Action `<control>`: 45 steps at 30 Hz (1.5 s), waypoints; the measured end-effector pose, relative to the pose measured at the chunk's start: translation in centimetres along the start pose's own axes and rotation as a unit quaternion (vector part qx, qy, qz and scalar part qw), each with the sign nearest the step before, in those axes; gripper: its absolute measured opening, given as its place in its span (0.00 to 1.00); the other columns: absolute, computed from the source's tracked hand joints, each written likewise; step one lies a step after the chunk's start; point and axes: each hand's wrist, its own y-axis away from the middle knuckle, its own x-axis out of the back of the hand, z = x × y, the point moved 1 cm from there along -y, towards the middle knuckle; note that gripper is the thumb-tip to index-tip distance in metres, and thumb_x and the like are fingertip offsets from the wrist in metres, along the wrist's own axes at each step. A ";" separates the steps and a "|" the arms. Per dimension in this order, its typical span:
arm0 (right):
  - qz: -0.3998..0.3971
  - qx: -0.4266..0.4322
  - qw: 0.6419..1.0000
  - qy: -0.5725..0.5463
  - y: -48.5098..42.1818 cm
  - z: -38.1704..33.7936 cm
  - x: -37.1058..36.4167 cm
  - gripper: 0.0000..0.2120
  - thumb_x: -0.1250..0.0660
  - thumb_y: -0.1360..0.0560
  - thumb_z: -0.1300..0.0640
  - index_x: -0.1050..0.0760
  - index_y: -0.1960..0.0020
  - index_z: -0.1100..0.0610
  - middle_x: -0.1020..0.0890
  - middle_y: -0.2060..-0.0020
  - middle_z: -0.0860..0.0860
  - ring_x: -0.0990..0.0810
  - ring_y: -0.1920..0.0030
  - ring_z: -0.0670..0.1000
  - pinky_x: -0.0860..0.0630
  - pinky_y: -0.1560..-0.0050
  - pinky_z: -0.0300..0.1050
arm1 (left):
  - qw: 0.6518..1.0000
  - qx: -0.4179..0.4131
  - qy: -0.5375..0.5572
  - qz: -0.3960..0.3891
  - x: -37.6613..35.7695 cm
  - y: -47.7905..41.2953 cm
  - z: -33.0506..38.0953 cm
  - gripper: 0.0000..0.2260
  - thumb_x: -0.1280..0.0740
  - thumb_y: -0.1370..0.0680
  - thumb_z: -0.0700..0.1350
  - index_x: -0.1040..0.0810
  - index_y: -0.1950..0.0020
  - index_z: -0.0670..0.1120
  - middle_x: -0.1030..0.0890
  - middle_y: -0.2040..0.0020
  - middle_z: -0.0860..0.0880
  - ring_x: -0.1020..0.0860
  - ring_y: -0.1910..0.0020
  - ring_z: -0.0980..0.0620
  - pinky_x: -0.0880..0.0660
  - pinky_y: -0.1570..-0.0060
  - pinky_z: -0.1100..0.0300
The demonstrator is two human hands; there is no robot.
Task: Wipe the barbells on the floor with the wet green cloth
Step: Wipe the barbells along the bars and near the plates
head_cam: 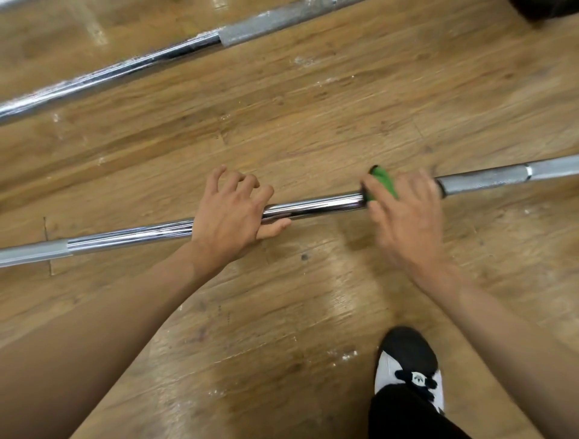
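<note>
Wiping partway done, by judgement: gripping a small crumpled green cloth (383, 183) in the right hand (407, 216), fingers (407, 185) curled round cloth and bar together, on the near long chrome steel barbell (313, 206) lying across the brown wood-plank floor (282, 125), right at the junction of shiny middle shaft and grey knurled stretch toward the right. Steadying the same bar with the left hand (232, 216), well apart from the cloth: palm resting on top, fingers (250, 183) spread and bent, raised beyond the bar's far side, thumb along the near side, pinching nothing. Probably mid-pass; no telling which lengths already cleaned, no wet streak readable on the chrome, glare on metal and floor alike. Left to do, likely: rest of this bar, plus the second long chrome barbell (125, 69) lying farther off at upper left, well apart from both hands. Hard to make out: right hand smeared by motion blur, exact finger placement unclear; most of the cloth hidden under that hand, wetness not checkable. Cut off: both ends of both bars out of frame, no sleeves or plates visible; a thin metal sliver (12, 3) at the top left corner, maybe a third bar, cannot tell; a dark object (545, 9) clipped at top right, unidentifiable. Also showing, a black-and-white shoe (410, 366) at bottom right.
</note>
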 end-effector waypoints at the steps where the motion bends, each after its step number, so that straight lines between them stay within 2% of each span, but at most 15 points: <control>1: -0.002 -0.018 1.000 0.017 0.3 2.6 0.5 0.29 0.56 0.13 0.42 0.24 0.28 0.54 0.21 0.36 0.60 0.27 0.40 0.63 0.39 0.26 0.61 | 1.000 0.012 0.000 0.002 0.0 -0.2 -0.1 0.36 0.55 0.19 0.72 0.20 0.46 0.45 0.18 0.48 0.42 0.22 0.46 0.38 0.37 0.30 0.38; 4: 0.018 -0.092 0.995 0.027 0.3 5.8 0.8 0.31 0.58 0.13 0.42 0.24 0.29 0.57 0.23 0.41 0.64 0.28 0.41 0.64 0.41 0.24 0.63 | 0.999 0.037 -0.004 -0.005 0.0 -0.7 0.0 0.34 0.54 0.18 0.70 0.20 0.47 0.45 0.18 0.48 0.41 0.23 0.46 0.38 0.36 0.31 0.39; 8: 0.044 -0.216 0.975 0.031 -1.7 0.9 -0.2 0.31 0.52 0.16 0.38 0.20 0.40 0.60 0.23 0.46 0.66 0.27 0.42 0.65 0.37 0.27 0.65 | 0.999 0.047 -0.010 -0.011 0.0 -1.1 0.0 0.34 0.53 0.18 0.70 0.20 0.48 0.45 0.18 0.49 0.42 0.23 0.47 0.38 0.36 0.34 0.40; 10: 0.008 -0.166 0.986 0.022 -2.3 -2.6 -0.3 0.31 0.51 0.18 0.36 0.20 0.43 0.59 0.23 0.47 0.64 0.26 0.44 0.64 0.34 0.32 0.63 | 0.999 0.044 -0.012 0.000 -0.1 -1.2 -0.1 0.34 0.53 0.18 0.70 0.20 0.48 0.45 0.18 0.50 0.42 0.23 0.48 0.38 0.35 0.35 0.40; 14: -0.041 -0.015 0.999 -0.025 -2.8 -8.9 -0.8 0.34 0.54 0.18 0.34 0.21 0.35 0.56 0.21 0.40 0.61 0.26 0.44 0.62 0.33 0.37 0.60 | 0.999 0.034 -0.013 0.005 -0.2 -1.4 -0.3 0.37 0.57 0.18 0.71 0.20 0.49 0.44 0.18 0.50 0.41 0.23 0.48 0.38 0.35 0.37 0.40; 18: -0.063 0.063 0.996 -0.027 -2.8 -6.4 -0.5 0.31 0.53 0.16 0.35 0.25 0.29 0.53 0.22 0.37 0.59 0.26 0.44 0.61 0.34 0.39 0.58 | 0.999 0.042 -0.017 0.012 -0.3 -1.5 -0.4 0.35 0.55 0.17 0.70 0.20 0.49 0.44 0.18 0.51 0.41 0.24 0.49 0.38 0.34 0.39 0.41; 22: -0.033 -0.017 0.999 0.033 -1.1 4.8 1.3 0.30 0.52 0.15 0.39 0.26 0.28 0.56 0.23 0.41 0.64 0.26 0.43 0.66 0.36 0.30 0.63 | 0.999 0.045 -0.014 0.024 -0.2 -1.4 -0.3 0.32 0.50 0.18 0.69 0.21 0.52 0.43 0.18 0.53 0.41 0.24 0.50 0.38 0.34 0.41 0.42; 24: -0.018 -0.086 0.995 0.046 -0.6 9.7 2.1 0.30 0.55 0.14 0.40 0.25 0.29 0.58 0.23 0.43 0.65 0.27 0.44 0.67 0.35 0.31 0.66 | 0.999 0.042 -0.016 0.022 -0.3 -1.4 -0.2 0.32 0.50 0.18 0.69 0.22 0.52 0.43 0.18 0.54 0.41 0.25 0.51 0.38 0.33 0.42 0.42; 26: 0.010 -0.143 0.988 0.052 -0.5 11.0 2.0 0.30 0.55 0.13 0.40 0.24 0.31 0.59 0.24 0.45 0.66 0.28 0.44 0.68 0.34 0.34 0.67 | 0.998 0.045 -0.022 0.024 -0.4 -1.2 -0.1 0.32 0.50 0.18 0.69 0.22 0.53 0.43 0.18 0.55 0.41 0.24 0.52 0.39 0.33 0.43 0.42; 29: 0.024 -0.203 0.978 0.046 -1.3 7.4 1.0 0.36 0.57 0.16 0.34 0.20 0.39 0.60 0.25 0.47 0.67 0.27 0.43 0.67 0.33 0.36 0.64 | 0.998 0.044 -0.025 0.037 -0.5 -1.0 0.1 0.31 0.49 0.18 0.69 0.22 0.54 0.43 0.19 0.57 0.42 0.24 0.54 0.39 0.33 0.45 0.42; 33: -0.007 -0.128 0.992 0.013 -2.1 -1.0 0.1 0.38 0.58 0.19 0.31 0.20 0.42 0.58 0.24 0.50 0.64 0.26 0.48 0.63 0.33 0.44 0.59 | 0.997 0.046 -0.025 0.049 -0.4 -0.8 0.1 0.31 0.48 0.18 0.69 0.23 0.54 0.43 0.19 0.57 0.42 0.24 0.54 0.39 0.33 0.45 0.42; 37: -0.033 -0.007 0.999 -0.018 -1.8 -7.1 -0.8 0.34 0.53 0.19 0.33 0.22 0.34 0.55 0.22 0.43 0.60 0.26 0.45 0.61 0.33 0.39 0.59 | 0.997 0.042 -0.024 0.057 -0.4 -0.7 0.2 0.32 0.50 0.17 0.69 0.23 0.54 0.43 0.19 0.57 0.42 0.24 0.54 0.39 0.33 0.45 0.42; 39: -0.040 0.070 0.996 -0.034 -1.7 -5.8 -0.5 0.31 0.50 0.17 0.35 0.24 0.29 0.54 0.23 0.39 0.60 0.26 0.44 0.61 0.33 0.39 0.58 | 0.998 0.044 -0.020 0.051 -0.2 -0.6 0.2 0.31 0.50 0.16 0.68 0.23 0.54 0.43 0.19 0.58 0.42 0.24 0.54 0.39 0.33 0.46 0.43; 41: -0.027 0.098 0.995 -0.023 -1.1 -1.2 0.0 0.29 0.48 0.16 0.38 0.27 0.25 0.54 0.24 0.38 0.62 0.26 0.44 0.62 0.32 0.39 0.58 | 0.998 0.040 -0.011 0.038 0.0 -0.7 0.3 0.29 0.48 0.17 0.67 0.24 0.54 0.43 0.19 0.58 0.42 0.24 0.55 0.39 0.33 0.47 0.43; 45: -0.001 -0.010 0.999 0.032 0.9 8.5 1.4 0.28 0.49 0.15 0.40 0.27 0.26 0.57 0.24 0.42 0.66 0.27 0.45 0.66 0.33 0.37 0.62 | 0.999 0.039 -0.007 0.029 0.0 -0.5 0.4 0.28 0.47 0.17 0.67 0.24 0.53 0.43 0.18 0.57 0.41 0.24 0.54 0.38 0.33 0.47 0.43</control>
